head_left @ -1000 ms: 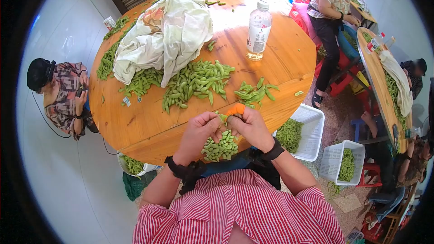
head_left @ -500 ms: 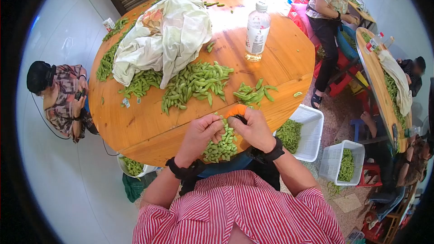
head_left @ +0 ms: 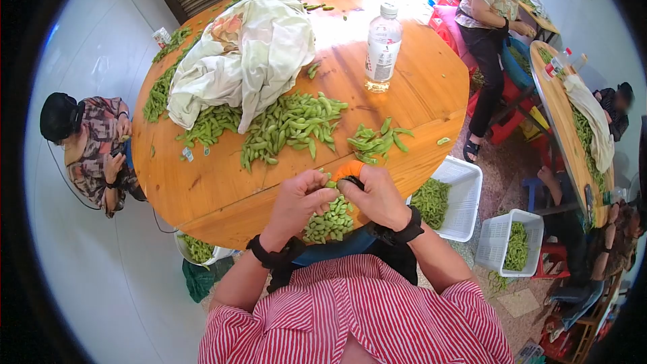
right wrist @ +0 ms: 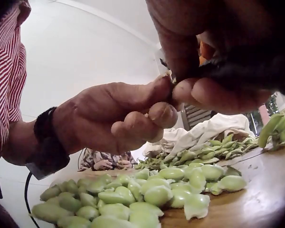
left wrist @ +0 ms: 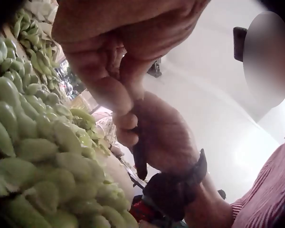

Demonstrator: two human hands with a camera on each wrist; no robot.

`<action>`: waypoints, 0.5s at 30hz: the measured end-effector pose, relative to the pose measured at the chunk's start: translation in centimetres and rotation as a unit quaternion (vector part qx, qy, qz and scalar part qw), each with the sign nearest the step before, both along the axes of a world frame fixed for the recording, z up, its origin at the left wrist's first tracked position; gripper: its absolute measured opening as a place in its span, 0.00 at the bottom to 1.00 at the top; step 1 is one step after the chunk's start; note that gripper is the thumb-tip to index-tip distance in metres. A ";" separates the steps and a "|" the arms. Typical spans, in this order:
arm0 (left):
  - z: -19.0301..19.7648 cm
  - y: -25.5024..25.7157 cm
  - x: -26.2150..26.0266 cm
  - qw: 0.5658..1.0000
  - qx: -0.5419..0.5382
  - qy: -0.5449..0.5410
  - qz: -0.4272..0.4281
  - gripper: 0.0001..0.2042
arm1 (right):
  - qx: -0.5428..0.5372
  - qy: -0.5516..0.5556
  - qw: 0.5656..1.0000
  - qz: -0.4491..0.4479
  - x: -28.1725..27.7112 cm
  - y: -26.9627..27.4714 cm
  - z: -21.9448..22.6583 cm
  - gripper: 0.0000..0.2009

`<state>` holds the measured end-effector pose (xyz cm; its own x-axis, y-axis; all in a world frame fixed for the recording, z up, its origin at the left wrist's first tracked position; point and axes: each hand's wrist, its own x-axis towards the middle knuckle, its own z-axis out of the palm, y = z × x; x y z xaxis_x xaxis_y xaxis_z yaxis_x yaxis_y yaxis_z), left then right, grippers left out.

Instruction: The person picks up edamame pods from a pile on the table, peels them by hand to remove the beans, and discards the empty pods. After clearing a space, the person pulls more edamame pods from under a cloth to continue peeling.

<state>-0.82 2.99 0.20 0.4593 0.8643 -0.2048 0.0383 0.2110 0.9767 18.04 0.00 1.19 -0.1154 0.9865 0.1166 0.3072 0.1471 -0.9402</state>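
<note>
Over the near table edge, my left hand (head_left: 298, 201) and right hand (head_left: 380, 197) meet fingertip to fingertip. Between them they pinch a green soybean pod (head_left: 330, 184), mostly hidden by the fingers. An orange cover (head_left: 350, 170) wraps a finger of the right hand, with something dark at its thumb. Right below the hands lies a heap of shelled green soybeans (head_left: 328, 224), seen close up in the right wrist view as pale, plump beans (right wrist: 128, 202). Beyond the hands is a larger pile of unshelled pods (head_left: 293, 125), and a smaller pod pile (head_left: 379, 140) lies to its right.
A crumpled white cloth (head_left: 253, 54) covers more pods. A clear bottle (head_left: 384, 50) stands on the wooden table (head_left: 431, 87). White baskets (head_left: 465, 192) with pods sit on the floor at right. Other people sit around this table and a second one (head_left: 559, 104).
Both hands stay over the bean heap, with small finger movements. The green piece between the fingertips has shifted slightly, and the left fingers have moved a little nearer the right hand.
</note>
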 end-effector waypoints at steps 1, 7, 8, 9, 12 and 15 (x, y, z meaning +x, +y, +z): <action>0.1 -0.1 0.0 1.000 0.000 0.000 0.000 0.06 | 0.003 0.000 1.000 -0.003 0.0 0.0 -0.1 0.07; 0.3 -0.2 0.2 1.000 0.007 -0.007 -0.010 0.08 | -0.027 0.025 0.999 -0.022 -0.3 0.1 -0.4 0.07; 0.4 -0.2 0.2 1.000 0.013 -0.002 -0.019 0.08 | -0.037 0.039 0.998 -0.022 -0.3 0.1 -0.5 0.07; 0.4 -0.2 0.1 0.999 0.019 0.003 -0.028 0.08 | -0.037 0.040 0.998 -0.022 -0.3 0.1 -0.6 0.07; -0.3 0.0 0.0 0.999 0.007 -0.027 -0.035 0.08 | -0.073 0.078 0.994 -0.015 -0.3 0.2 -1.1 0.07; -0.4 0.0 0.0 0.998 -0.012 -0.058 -0.034 0.08 | -0.108 0.167 0.980 0.004 -0.3 0.3 -1.1 0.07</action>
<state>-0.80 3.03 -0.21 0.5392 0.8255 -0.1666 -0.0589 0.2343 0.9704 17.70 0.30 0.14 -0.1140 0.9916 -0.0618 -0.0233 -0.0649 -0.9976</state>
